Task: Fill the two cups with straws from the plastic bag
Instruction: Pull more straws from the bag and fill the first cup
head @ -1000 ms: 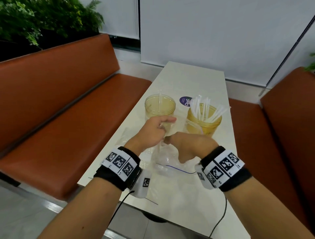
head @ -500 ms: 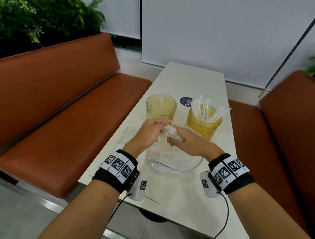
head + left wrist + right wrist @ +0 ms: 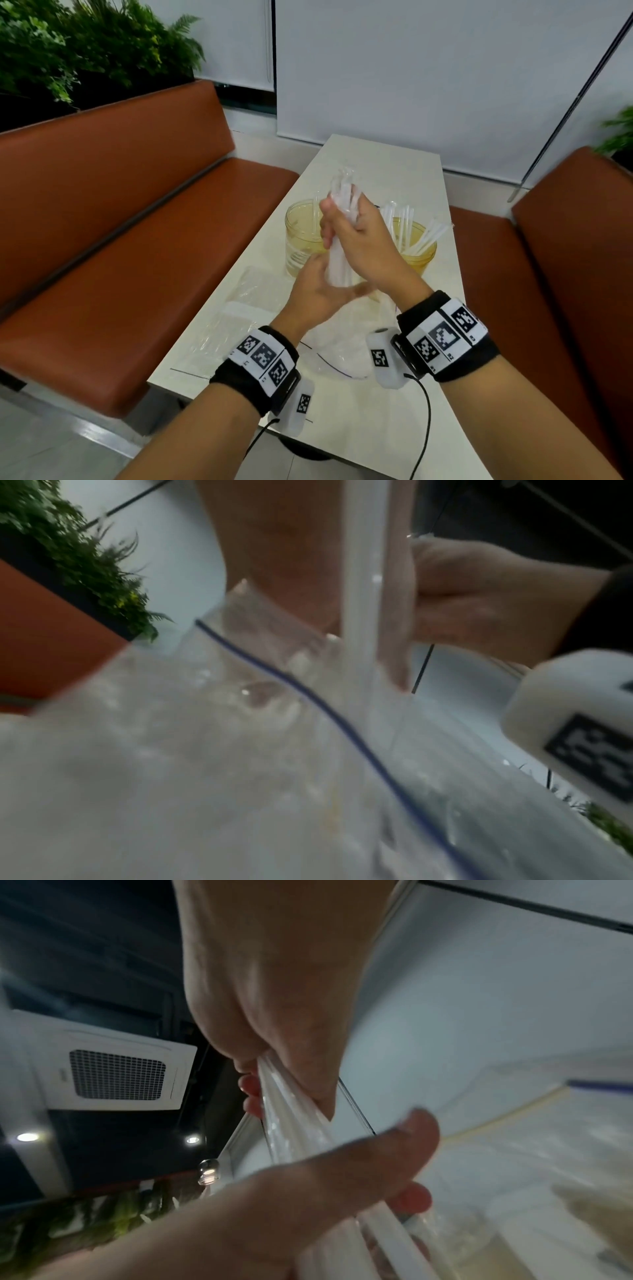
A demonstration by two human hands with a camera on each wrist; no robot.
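My right hand [image 3: 356, 240] grips a bundle of clear straws [image 3: 342, 195] upright, raised in front of the left yellow cup [image 3: 301, 233]. My left hand [image 3: 318, 294] is just below it; in the right wrist view its thumb [image 3: 394, 1139] and a fingertip pinch the bundle's lower part [image 3: 294, 1123]. The clear plastic bag [image 3: 342, 342] with a blue zip line [image 3: 308, 696] hangs under both hands, and the straws' [image 3: 363, 588] lower ends still reach into it. The left cup holds one or two straws. The right yellow cup [image 3: 421, 253] holds several straws [image 3: 404, 222].
The narrow white table [image 3: 387, 164] runs away from me between two orange benches [image 3: 137, 240] [image 3: 565, 274]. Another clear plastic film [image 3: 246, 298] lies on the table left of my hands. Cables hang from both wrist bands.
My right hand has pulled the bundle of straws up out of the bag to above the cups' rims. My left hand has shifted to the bundle's lower part.
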